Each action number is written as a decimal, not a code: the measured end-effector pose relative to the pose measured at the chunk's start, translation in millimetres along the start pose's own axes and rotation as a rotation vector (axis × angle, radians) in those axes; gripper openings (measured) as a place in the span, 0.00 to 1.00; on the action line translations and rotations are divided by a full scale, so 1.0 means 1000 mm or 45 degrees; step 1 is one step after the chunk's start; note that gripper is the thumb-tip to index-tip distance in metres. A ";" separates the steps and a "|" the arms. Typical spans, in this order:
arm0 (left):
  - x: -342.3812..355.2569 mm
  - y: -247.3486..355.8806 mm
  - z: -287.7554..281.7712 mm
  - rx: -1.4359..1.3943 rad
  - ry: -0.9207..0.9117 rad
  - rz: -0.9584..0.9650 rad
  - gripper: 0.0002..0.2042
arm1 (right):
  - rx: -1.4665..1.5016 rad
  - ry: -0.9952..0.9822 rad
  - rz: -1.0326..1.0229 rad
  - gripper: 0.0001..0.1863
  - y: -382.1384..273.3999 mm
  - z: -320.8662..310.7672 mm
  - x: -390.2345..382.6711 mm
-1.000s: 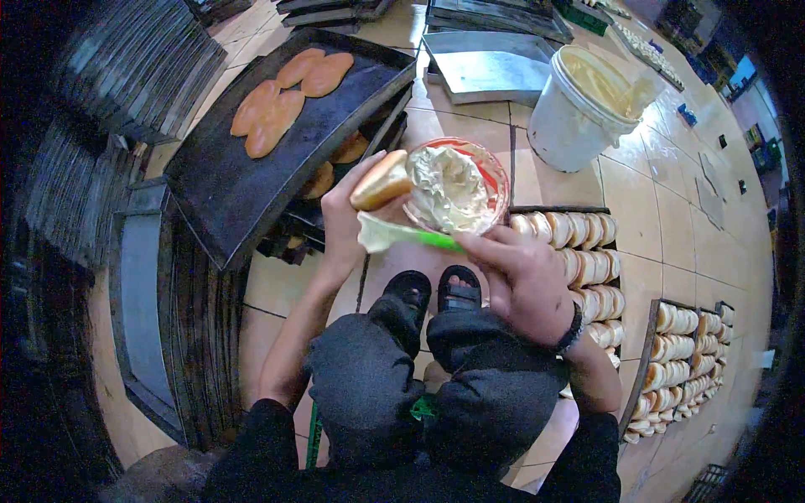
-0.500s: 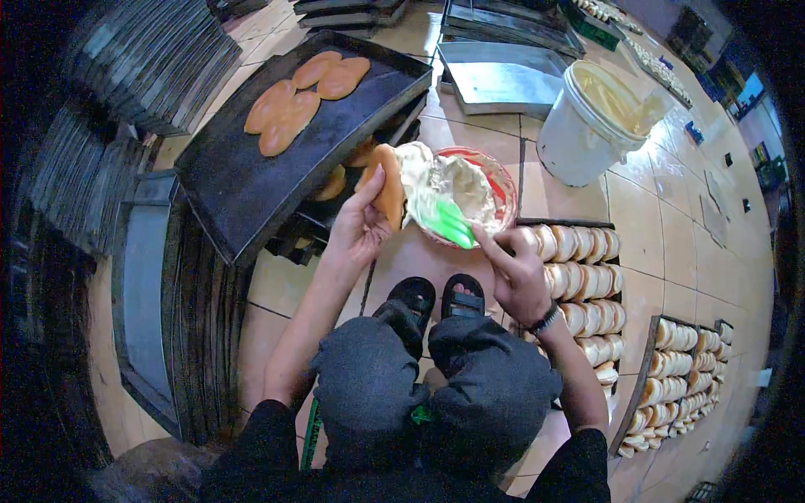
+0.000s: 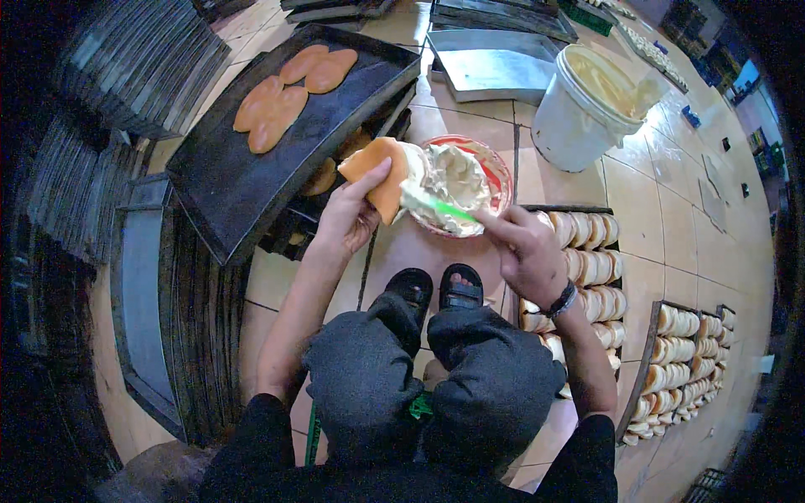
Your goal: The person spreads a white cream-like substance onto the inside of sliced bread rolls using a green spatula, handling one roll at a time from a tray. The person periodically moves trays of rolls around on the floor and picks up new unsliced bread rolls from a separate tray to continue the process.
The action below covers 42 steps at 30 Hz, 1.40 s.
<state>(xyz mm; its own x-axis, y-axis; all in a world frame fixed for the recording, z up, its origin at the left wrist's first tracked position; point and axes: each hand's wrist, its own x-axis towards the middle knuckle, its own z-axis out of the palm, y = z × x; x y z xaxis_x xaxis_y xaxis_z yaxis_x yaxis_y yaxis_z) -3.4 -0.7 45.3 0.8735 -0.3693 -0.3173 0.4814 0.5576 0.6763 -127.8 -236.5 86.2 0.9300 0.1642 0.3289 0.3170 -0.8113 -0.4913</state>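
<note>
My left hand [image 3: 359,210] grips a split golden bun [image 3: 381,168], its thumb lying across the brown crust. White cream [image 3: 412,168] shows along the bun's side that faces the bowl. My right hand [image 3: 527,251] is closed round a green spatula [image 3: 454,210], whose blade reaches the bun's creamy side and is partly smeared with cream. Behind and between the hands stands a red-rimmed bowl [image 3: 506,180] holding thick pale cream [image 3: 457,176]. Several flat buns [image 3: 279,117] lie on a dark baking tray [image 3: 210,180] at the left.
A white bucket [image 3: 566,126] of yellowish cream stands at the far right. Trays of filled buns [image 3: 595,268] sit right of my feet, with another bun tray [image 3: 671,369] farther right. Stacked dark trays [image 3: 138,67] rise at the left. A metal pan [image 3: 495,67] lies behind the bowl.
The bun in my left hand has turned, so more of its brown crust shows. The spatula has tilted flatter, its blade now against the bun. My view has shifted slightly.
</note>
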 end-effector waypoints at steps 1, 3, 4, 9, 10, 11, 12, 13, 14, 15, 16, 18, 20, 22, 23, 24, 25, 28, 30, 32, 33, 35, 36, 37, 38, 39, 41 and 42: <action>0.004 -0.002 -0.001 -0.093 0.044 0.089 0.17 | 0.004 0.001 0.002 0.22 0.001 0.005 -0.004; 0.014 -0.003 -0.015 -0.136 0.087 0.130 0.17 | 0.019 -0.055 -0.084 0.27 0.006 0.019 -0.010; 0.016 -0.003 -0.022 -0.184 0.130 0.169 0.16 | 0.086 -0.164 -0.022 0.27 0.007 0.021 -0.011; 0.003 0.000 -0.028 0.008 -0.063 0.227 0.18 | 0.292 0.072 0.240 0.24 0.093 0.093 -0.038; 0.006 -0.006 -0.029 -0.032 -0.129 0.141 0.17 | 0.118 0.192 0.267 0.26 0.119 0.123 -0.054; 0.008 -0.012 -0.032 -0.067 -0.189 0.051 0.17 | -0.051 0.308 0.297 0.29 0.141 0.148 -0.072; 0.006 -0.013 -0.038 -0.188 -0.243 -0.026 0.16 | -0.038 0.310 0.296 0.29 0.154 0.166 -0.087; 0.007 -0.012 -0.050 -0.178 -0.226 -0.019 0.16 | -0.146 0.139 0.422 0.33 0.162 0.183 -0.107; 0.008 -0.011 -0.063 -0.314 -0.389 -0.140 0.16 | -0.253 -0.038 0.542 0.38 0.164 0.194 -0.126; 0.008 -0.008 -0.071 -0.455 -0.562 -0.262 0.16 | -0.241 -0.043 0.537 0.38 0.162 0.197 -0.146; -0.005 -0.014 -0.024 -0.334 -0.286 -0.117 0.17 | -0.300 -0.030 0.498 0.38 0.170 0.189 -0.176; -0.010 -0.018 -0.017 -0.156 -0.187 -0.036 0.19 | -0.337 -0.020 0.437 0.38 0.164 0.175 -0.188; -0.016 -0.009 -0.039 0.177 -0.254 0.010 0.24 | 0.135 0.039 0.540 0.38 0.119 0.144 -0.158; -0.017 -0.016 -0.032 0.240 -0.302 0.034 0.24 | 0.208 0.272 0.413 0.28 0.088 0.101 -0.115; -0.014 -0.022 -0.026 0.295 -0.354 0.066 0.24 | 0.271 0.326 0.409 0.23 0.076 0.075 -0.098; -0.014 -0.024 -0.023 0.320 -0.301 0.010 0.25 | 0.349 0.369 0.327 0.20 0.062 0.056 -0.079; -0.011 -0.028 -0.023 0.319 -0.308 -0.003 0.25 | 0.416 0.413 0.242 0.17 0.053 0.038 -0.063; -0.006 -0.029 -0.008 0.397 -0.392 -0.064 0.24 | 0.271 0.307 0.150 0.16 0.047 -0.005 -0.041; -0.006 -0.025 -0.006 0.407 -0.328 -0.094 0.23 | 0.087 0.116 0.162 0.16 0.043 -0.013 -0.036; -0.002 -0.024 -0.010 0.376 -0.303 -0.093 0.23 | 0.089 0.146 0.120 0.17 0.032 -0.004 -0.036; -0.001 -0.023 -0.014 0.344 -0.279 -0.095 0.22 | 0.090 0.177 0.080 0.17 0.025 0.001 -0.038; 0.002 -0.026 -0.015 0.261 -0.224 -0.058 0.22 | 0.068 0.173 0.082 0.17 0.022 0.018 -0.046; 0.004 -0.026 -0.014 0.177 -0.173 -0.025 0.22 | 0.034 0.084 0.072 0.17 0.022 0.025 -0.051; 0.004 -0.026 -0.014 0.184 -0.171 -0.022 0.22 | 0.011 -0.005 0.058 0.17 0.021 0.030 -0.054; 0.004 -0.026 -0.014 0.199 -0.154 0.035 0.22 | 0.166 -0.137 0.174 0.16 0.021 0.030 -0.056; 0.005 -0.024 -0.012 0.218 -0.143 0.090 0.22 | 0.171 -0.124 0.177 0.16 0.024 0.034 -0.055; 0.005 -0.031 0.003 0.394 -0.231 0.120 0.22 | 0.522 0.078 0.428 0.15 0.039 0.029 -0.061; 0.003 -0.033 0.011 0.568 -0.303 0.174 0.23 | 0.564 0.240 0.428 0.13 0.038 0.024 -0.057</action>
<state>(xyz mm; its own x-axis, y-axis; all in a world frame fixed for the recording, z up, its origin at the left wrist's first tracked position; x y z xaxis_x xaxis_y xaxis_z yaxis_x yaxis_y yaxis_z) -18.0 -28.7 29.3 0.8604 -0.5030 -0.0817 0.2411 0.2607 0.9348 -164.1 -262.8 29.3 0.9566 -0.1971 0.2145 0.0957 -0.4827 -0.8706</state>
